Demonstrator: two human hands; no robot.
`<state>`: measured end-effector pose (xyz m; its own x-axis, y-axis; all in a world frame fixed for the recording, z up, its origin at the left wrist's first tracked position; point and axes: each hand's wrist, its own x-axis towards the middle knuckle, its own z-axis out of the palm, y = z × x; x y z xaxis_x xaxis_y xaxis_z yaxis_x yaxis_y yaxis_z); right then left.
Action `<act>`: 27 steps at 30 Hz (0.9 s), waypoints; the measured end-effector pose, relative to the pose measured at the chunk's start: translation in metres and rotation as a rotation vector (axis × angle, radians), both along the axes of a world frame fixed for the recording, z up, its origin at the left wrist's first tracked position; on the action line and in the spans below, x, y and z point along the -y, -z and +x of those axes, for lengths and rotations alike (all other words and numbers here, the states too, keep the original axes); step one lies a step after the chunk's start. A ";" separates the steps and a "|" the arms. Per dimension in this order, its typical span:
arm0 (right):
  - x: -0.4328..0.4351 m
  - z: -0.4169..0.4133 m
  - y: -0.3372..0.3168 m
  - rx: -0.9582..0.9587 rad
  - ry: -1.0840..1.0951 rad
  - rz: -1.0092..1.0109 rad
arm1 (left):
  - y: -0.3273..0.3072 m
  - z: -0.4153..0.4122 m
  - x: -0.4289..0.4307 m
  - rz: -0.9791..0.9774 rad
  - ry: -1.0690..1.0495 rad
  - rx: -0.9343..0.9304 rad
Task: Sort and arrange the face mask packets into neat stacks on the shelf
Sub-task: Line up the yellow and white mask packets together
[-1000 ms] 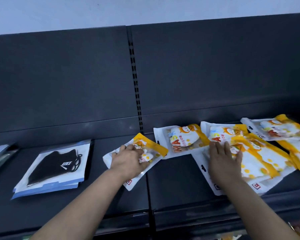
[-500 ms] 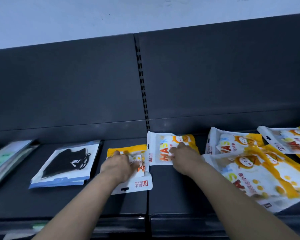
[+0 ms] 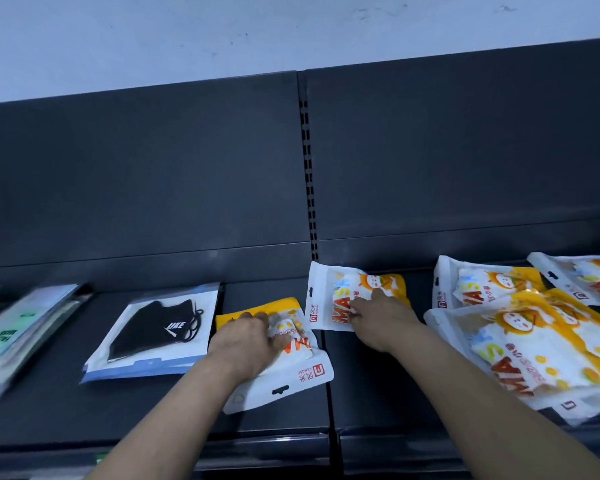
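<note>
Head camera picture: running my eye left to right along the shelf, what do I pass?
Blurred green-print packet stack → black mask packet → yellow packet under the left hand → MASK packet under the right hand → heap of yellow packets.

Bare shelf (image 3: 371, 386) open left of yellow pile (image 3: 541, 351); black-mask packet (image 3: 153, 336) blocks left side; back panel (image 3: 153, 185) closes rear.
</note>
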<state>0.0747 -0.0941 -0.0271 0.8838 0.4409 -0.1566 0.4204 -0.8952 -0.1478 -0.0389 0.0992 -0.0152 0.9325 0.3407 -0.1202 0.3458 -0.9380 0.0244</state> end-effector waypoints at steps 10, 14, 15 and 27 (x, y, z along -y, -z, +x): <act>0.006 -0.012 0.002 -0.019 -0.009 0.046 | -0.005 -0.008 -0.013 0.036 0.083 0.009; 0.002 -0.045 -0.006 0.126 0.001 -0.139 | -0.003 -0.007 -0.020 0.141 0.058 -0.009; 0.001 -0.048 -0.006 0.162 0.002 -0.158 | -0.001 -0.006 -0.019 0.161 0.050 -0.008; 0.014 -0.024 0.021 0.156 0.120 -0.048 | 0.004 0.001 -0.007 0.117 0.004 0.044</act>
